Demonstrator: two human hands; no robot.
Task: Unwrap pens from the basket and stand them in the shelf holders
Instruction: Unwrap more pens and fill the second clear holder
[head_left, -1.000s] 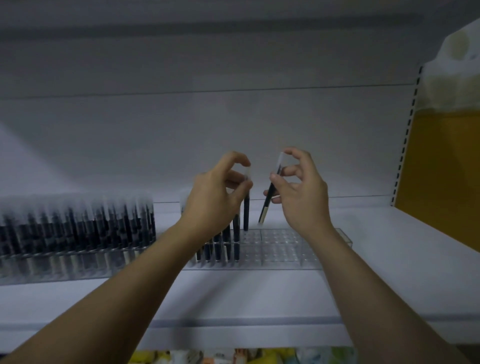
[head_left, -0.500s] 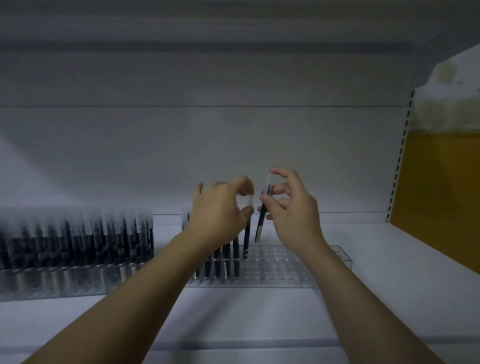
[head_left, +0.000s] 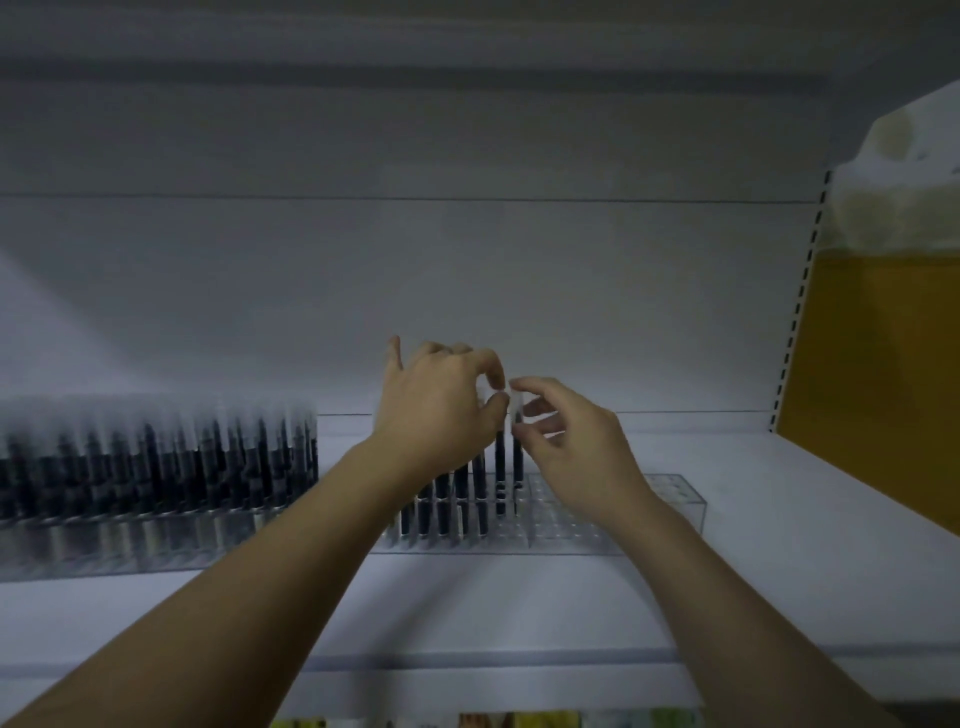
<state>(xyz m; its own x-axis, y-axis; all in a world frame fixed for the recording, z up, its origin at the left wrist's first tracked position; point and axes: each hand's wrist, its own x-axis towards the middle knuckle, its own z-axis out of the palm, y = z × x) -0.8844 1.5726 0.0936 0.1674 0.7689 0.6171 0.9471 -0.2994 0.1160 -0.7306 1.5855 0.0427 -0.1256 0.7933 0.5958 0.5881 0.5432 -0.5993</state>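
Observation:
A clear plastic pen holder (head_left: 670, 499) lies on the white shelf, its left part filled with several dark upright pens (head_left: 441, 499). My left hand (head_left: 436, 410) pinches the clear top of one dark pen (head_left: 500, 467) that stands in the holder. Right beside it, my right hand (head_left: 571, 441) pinches the top of a second dark pen (head_left: 518, 462), upright with its lower end in a holder slot. The basket is out of view.
A second holder packed with dark pens (head_left: 156, 467) stands to the left on the shelf (head_left: 779, 545). A yellow side panel (head_left: 883, 364) closes the right end. The holder's right half has open slots. Colourful packaging shows below the shelf edge.
Both hands have come down toward the holder. The right hand's pen went from tilted in the air to upright in a slot beside the left hand's pen.

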